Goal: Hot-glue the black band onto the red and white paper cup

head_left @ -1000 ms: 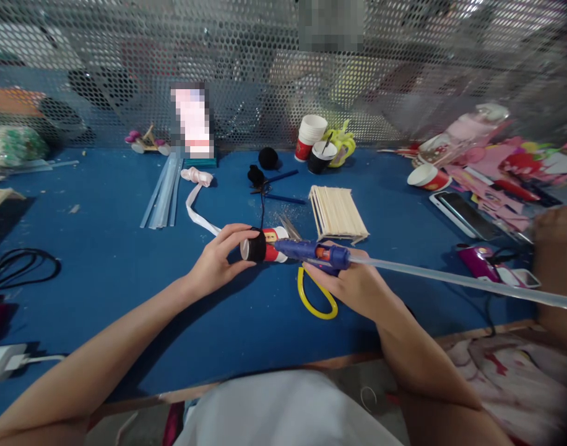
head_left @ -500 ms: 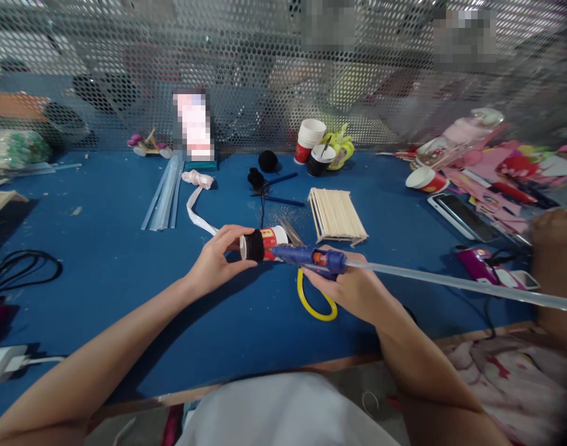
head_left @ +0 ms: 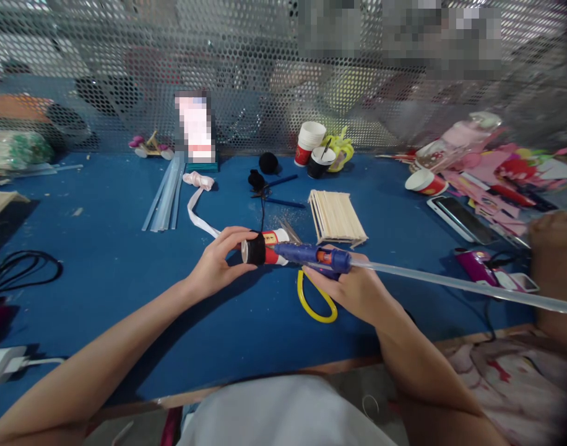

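Between the fingers and thumb of my left hand (head_left: 221, 260) lies a red and white paper cup (head_left: 270, 240) on its side, its left end wrapped in black yarn (head_left: 254, 249). My right hand (head_left: 353, 288) grips a blue glue gun (head_left: 311, 255), and its nozzle points left at the cup beside the yarn edge. From the gun's rear a long clear glue stick (head_left: 450, 283) runs out to the right. Below the gun lie scissors with a yellow handle (head_left: 317, 300), partly hidden. A strand of black yarn leads back from the cup towards a small black ball (head_left: 255, 179).
A popsicle-stick platform (head_left: 338, 217) stands behind the gun. Farther back are stacked paper cups (head_left: 310, 142), a black-wrapped cup (head_left: 320, 162), and loose glue sticks (head_left: 166, 198). A phone (head_left: 462, 218) and another person's arm (head_left: 555, 266) are at the right. Perforated metal mesh (head_left: 246, 93) closes the back.
The glue gun has shifted slightly right, its nozzle still at the cup. The cup has turned a little in my left hand. The camera view has moved slightly.
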The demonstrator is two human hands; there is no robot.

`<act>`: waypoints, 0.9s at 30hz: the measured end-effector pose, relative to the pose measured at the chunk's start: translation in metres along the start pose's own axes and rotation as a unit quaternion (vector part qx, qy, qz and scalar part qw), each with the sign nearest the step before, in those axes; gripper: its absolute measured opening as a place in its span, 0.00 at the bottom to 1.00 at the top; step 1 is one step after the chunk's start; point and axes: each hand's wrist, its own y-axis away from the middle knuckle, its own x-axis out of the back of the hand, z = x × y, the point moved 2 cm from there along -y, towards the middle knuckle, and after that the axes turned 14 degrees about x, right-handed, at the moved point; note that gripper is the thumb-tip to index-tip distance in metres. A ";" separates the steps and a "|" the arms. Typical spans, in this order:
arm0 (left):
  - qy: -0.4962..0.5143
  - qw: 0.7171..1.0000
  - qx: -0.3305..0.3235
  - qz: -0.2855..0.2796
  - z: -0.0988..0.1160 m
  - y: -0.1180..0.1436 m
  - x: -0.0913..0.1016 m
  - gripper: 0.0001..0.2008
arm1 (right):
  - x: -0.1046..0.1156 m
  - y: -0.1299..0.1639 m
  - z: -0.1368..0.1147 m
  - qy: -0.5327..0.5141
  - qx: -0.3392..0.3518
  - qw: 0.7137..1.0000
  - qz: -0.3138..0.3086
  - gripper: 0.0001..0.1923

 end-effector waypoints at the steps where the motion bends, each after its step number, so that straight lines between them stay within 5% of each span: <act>1: -0.014 1.000 -0.006 0.002 0.000 0.000 0.000 0.24 | 0.000 0.000 0.001 -0.014 -0.011 1.000 -0.002 0.13; 12: -0.109 0.992 -0.068 -0.001 0.007 0.004 -0.001 0.21 | -0.018 0.020 0.015 0.089 0.066 0.994 0.004 0.20; 18: -0.120 0.990 -0.078 0.002 0.004 0.004 -0.001 0.20 | -0.012 0.004 0.015 -0.069 -0.074 0.992 0.073 0.14; 27: -0.129 0.988 -0.078 0.020 -0.005 0.003 -0.009 0.21 | -0.007 0.007 0.048 -0.243 -0.262 0.917 0.177 0.19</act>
